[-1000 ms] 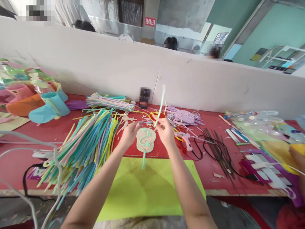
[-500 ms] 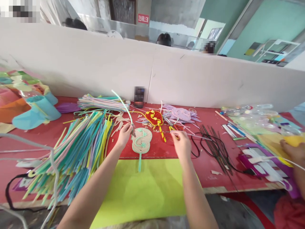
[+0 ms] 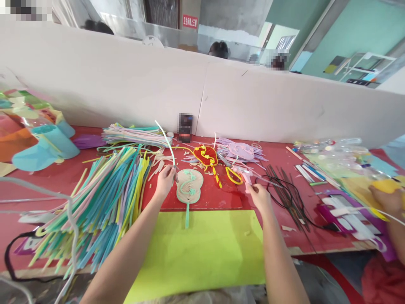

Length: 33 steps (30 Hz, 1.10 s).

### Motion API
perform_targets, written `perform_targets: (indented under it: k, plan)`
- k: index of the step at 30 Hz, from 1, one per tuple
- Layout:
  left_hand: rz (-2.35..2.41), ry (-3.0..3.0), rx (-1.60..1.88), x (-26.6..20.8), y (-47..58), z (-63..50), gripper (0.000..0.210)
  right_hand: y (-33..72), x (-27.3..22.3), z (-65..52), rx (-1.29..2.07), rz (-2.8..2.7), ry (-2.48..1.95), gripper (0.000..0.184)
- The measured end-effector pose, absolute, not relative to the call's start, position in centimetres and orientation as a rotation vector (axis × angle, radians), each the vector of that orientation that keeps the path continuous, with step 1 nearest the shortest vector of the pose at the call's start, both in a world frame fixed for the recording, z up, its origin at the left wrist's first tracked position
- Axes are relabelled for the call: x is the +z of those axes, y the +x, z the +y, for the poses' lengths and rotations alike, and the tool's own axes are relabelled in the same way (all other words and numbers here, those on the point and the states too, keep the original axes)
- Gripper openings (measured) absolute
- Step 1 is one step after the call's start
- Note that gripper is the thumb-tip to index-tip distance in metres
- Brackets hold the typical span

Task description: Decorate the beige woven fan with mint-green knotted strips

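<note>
My left hand (image 3: 165, 181) is closed on a pale green pipe cleaner (image 3: 166, 137), which sticks up from the fingertips and bends to the left. Just right of it lies a cream fan-shaped piece (image 3: 190, 185) made of pipe cleaners, with mint green trim and a green stem. My right hand (image 3: 260, 196) has its fingers closed round the handle of a pink glue gun (image 3: 246, 174). Left of the glue gun lie scissors with yellow handles (image 3: 234, 176). A red and yellow fan-shaped piece (image 3: 205, 156) rests behind them.
A large heap of coloured pipe cleaners (image 3: 110, 207) covers the left. Yellow-green paper (image 3: 202, 253) lies at the front. Dark thin sticks and a black cable (image 3: 281, 192) are at right, near a purple-edged power strip (image 3: 344, 215). Another person's hand (image 3: 384, 196) is far right.
My right hand has moved right, from beside the scissors to the pink glue gun, and now grips it. The yellow scissor handles are uncovered. My left hand keeps its hold on the pipe cleaner.
</note>
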State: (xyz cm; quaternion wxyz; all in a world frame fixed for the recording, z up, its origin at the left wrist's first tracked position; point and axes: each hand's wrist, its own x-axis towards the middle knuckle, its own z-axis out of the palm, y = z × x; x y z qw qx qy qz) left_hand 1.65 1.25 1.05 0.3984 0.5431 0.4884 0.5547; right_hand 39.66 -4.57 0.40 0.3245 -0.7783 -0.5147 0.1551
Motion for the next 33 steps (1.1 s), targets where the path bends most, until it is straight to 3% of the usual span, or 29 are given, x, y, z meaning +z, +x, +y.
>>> perform_targets:
  k: [9,13,19,24,29,33]
  plan:
    - [1.255,1.383,1.439,1.2,0.8,1.3,0.019,40.2,2.4,-0.8,0.148,-1.407,-2.341,0.041]
    - [1.249,1.422,1.442,1.9,1.1,0.8,0.022,35.5,4.0,-1.1,-0.098,-1.266,-2.074,0.048]
    - [1.195,1.556,1.243,1.7,2.3,-0.1,0.023,22.1,4.8,-0.9,0.905,-1.51,-1.315,0.05]
    - [1.115,1.74,1.061,1.2,3.2,-0.6,0.02,17.8,4.0,-0.5,0.975,-1.396,-1.192,0.041]
    - [1.133,1.638,1.167,1.6,3.4,-0.5,0.037,19.1,2.6,-0.3,0.982,-1.119,-1.187,0.039]
    - [1.204,1.664,1.263,1.6,2.8,-0.2,0.022,20.0,1.8,0.0,0.955,-1.03,-1.196,0.036]
